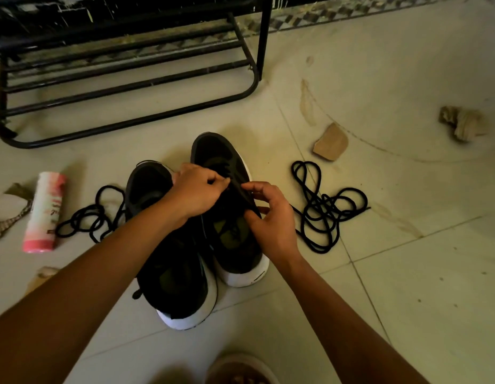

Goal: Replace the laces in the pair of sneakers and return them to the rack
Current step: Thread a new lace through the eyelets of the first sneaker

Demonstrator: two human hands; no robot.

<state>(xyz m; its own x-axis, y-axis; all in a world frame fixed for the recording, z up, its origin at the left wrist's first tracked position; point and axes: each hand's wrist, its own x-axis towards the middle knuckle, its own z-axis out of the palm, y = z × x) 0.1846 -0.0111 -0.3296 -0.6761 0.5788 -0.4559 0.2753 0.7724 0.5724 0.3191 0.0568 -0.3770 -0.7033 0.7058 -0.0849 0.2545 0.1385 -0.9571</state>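
Black sneaker (232, 162) upper in the pinch of both hands (198, 189) (271, 220), loose laces (88, 217) (324, 206) either side, rack (130, 126) rail ahead, tile floor (407, 79) rightward.

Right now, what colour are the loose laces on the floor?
Black: left lace pile and right lace pile alike. Head view shows it.

pink can (45, 212) — lying on tiled floor (407, 286), left | brown scrap (331, 142), perhaps cardboard | crumpled wad (462, 123) — far right
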